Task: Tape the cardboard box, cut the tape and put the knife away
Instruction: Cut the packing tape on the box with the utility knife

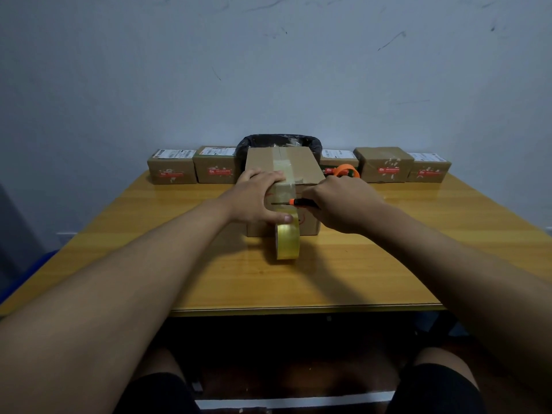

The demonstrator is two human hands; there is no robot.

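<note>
Knees and 2 bare forearms fill the near view, reaching over the table (209, 282) edge. Left hand (257, 195) lies flat with straight fingers on the cardboard box (307, 165), palm over the top front edge, thumb down the front face touching the tape near the tape roll (287, 242). Right hand (343, 204) is curled around the knife (301, 202), blade laid level across the tape strip on the box's front face. Roll stands on edge on the table, touching the box front, apparently joined to the strip.

Risks, as I judge: blade points toward the left thumb just beside it, so a slip leftward could nick it; pressing too hard could score the cardboard; a loose strip could wrinkle or tear unevenly.

Room: open tabletop left, right and in front of the box. Behind it, close, a black-lined bin (279, 141), a row of 5 small parcels (171, 167) and an orange tape dispenser (345, 171) just right of the box; little clearance there.
</note>
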